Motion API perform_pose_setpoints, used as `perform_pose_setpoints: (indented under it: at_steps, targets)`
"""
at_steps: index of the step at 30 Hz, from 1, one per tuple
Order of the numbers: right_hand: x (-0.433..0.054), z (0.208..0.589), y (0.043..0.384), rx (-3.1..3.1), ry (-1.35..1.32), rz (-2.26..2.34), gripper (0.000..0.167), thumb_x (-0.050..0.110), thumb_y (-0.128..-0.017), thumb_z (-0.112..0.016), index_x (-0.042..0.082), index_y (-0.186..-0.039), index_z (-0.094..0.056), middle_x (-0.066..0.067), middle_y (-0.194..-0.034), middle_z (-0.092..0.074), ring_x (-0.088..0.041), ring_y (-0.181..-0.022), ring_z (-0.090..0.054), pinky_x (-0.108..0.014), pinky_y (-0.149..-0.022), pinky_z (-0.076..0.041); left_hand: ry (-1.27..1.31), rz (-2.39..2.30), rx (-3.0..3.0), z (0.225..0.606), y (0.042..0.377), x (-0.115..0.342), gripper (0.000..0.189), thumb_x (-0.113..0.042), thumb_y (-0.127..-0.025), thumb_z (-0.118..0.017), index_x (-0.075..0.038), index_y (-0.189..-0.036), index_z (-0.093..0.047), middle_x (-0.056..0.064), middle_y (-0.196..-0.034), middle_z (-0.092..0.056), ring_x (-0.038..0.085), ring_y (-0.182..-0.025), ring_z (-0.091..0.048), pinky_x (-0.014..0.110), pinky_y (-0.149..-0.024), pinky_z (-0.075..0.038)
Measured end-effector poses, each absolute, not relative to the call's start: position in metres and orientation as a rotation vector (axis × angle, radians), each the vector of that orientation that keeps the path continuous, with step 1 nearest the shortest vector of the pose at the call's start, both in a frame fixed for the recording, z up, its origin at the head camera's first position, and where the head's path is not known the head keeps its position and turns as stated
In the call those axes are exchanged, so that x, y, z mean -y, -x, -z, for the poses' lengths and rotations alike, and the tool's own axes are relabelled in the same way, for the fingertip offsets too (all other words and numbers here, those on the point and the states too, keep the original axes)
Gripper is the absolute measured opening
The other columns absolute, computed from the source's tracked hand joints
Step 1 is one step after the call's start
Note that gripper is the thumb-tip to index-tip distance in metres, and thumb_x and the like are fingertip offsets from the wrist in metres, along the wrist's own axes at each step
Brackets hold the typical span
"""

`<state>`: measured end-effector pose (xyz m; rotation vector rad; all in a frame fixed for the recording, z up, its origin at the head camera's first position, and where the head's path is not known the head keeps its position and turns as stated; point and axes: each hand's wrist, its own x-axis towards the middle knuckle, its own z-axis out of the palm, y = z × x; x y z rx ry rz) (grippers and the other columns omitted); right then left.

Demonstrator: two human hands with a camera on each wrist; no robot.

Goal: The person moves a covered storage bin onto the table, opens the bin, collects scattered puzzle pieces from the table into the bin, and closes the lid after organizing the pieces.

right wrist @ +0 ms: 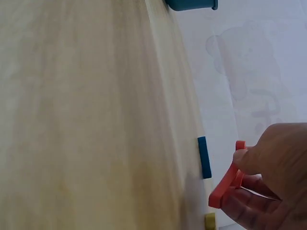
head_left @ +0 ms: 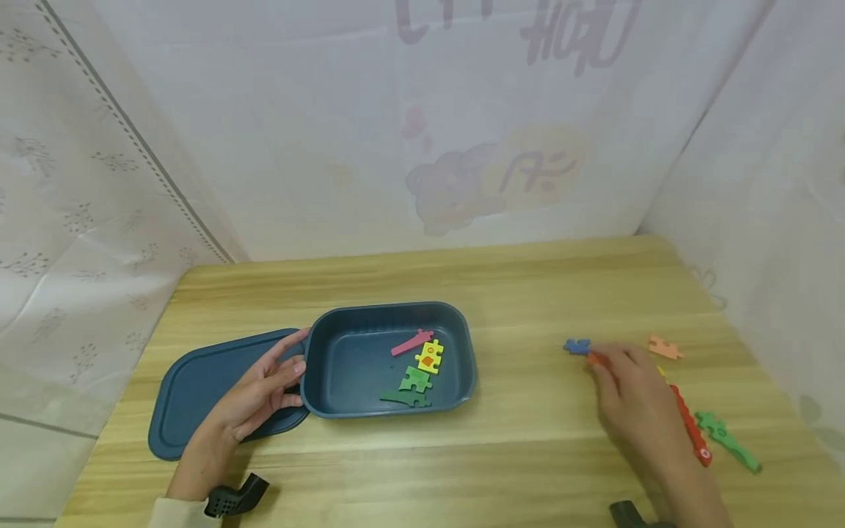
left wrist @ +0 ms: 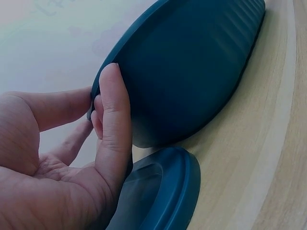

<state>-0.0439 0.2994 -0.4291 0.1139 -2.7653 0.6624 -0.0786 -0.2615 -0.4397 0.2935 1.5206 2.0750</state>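
Observation:
My left hand grips the left end of a dark blue plastic box, its thumb and fingers at the rim in the left wrist view. Inside, toward the right, lie a pink puzzle piece, a yellow one and two green ones. Off to the right, my right hand pinches a red puzzle piece between thumb and fingers. Close to those fingertips a blue puzzle piece lies on the table. The hand partly hides a long red piece and a yellow bit.
The box's dark blue lid lies flat at the left, partly under my left hand. Beyond my right hand are an orange puzzle piece and a green one. Pale printed curtains hang behind the wooden table.

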Motion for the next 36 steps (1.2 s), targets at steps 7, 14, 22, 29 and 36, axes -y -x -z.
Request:
perform_pose_setpoints:
  at_steps: [7,14,22,29,36]
  targets:
    - [-0.294,0.419,0.044,2.777,-0.053,-0.767,0.026,0.016,-0.106,-0.066,0.008,-0.130,-0.069,-0.023,-0.128,-0.063,-0.034,-0.088,-0.068,-0.028,-0.063,-0.046,-0.302,-2.070,-1.536,0.439,0.078,0.262,0.062,-0.007,-0.115,-0.043,-0.028,-0.169,-0.020,-0.003,-0.139,-0.062,0.007,-0.110,-0.070,0.024,-0.082,-0.065]
    - [-0.293,0.412,0.052,2.746,-0.091,-0.816,0.026,0.011,-0.101,-0.071,0.006,-0.127,-0.072,-0.025,-0.132,-0.065,-0.037,-0.090,-0.071,-0.020,-0.063,-0.049,-0.291,-2.064,-1.548,0.439,0.078,0.261,0.061,-0.007,-0.115,-0.043,-0.028,-0.168,-0.020,-0.004,-0.137,-0.062,0.006,-0.109,-0.070,0.024,-0.082,-0.065]
    - [-0.286,0.411,0.060,2.681,-0.134,-0.950,0.022,0.011,-0.098,-0.076,0.006,-0.120,-0.076,-0.020,-0.122,-0.071,0.001,-0.109,-0.061,-0.009,-0.067,-0.052,-0.294,-2.061,-1.557,0.439,0.078,0.262,0.062,-0.008,-0.115,-0.044,-0.027,-0.168,-0.019,-0.004,-0.137,-0.062,0.006,-0.106,-0.070,0.023,-0.081,-0.065]
    - [-0.278,0.408,0.066,2.710,-0.081,-1.075,0.026,0.017,-0.100,-0.075,0.006,-0.122,-0.076,-0.019,-0.121,-0.074,0.002,-0.107,-0.067,-0.003,-0.080,-0.048,-0.309,-2.081,-1.515,0.440,0.076,0.263,0.062,-0.005,-0.115,-0.042,-0.027,-0.168,-0.019,-0.004,-0.136,-0.064,0.006,-0.106,-0.071,0.024,-0.081,-0.065]
    - [-0.277,0.406,0.067,2.745,0.023,-1.114,0.029,0.025,-0.101,-0.074,0.009,-0.126,-0.074,-0.017,-0.123,-0.075,-0.032,-0.116,-0.070,-0.004,-0.079,-0.047,-0.319,-2.077,-1.527,0.439,0.078,0.262,0.062,-0.005,-0.115,-0.042,-0.026,-0.168,-0.018,-0.004,-0.135,-0.062,0.006,-0.106,-0.070,0.024,-0.082,-0.065]
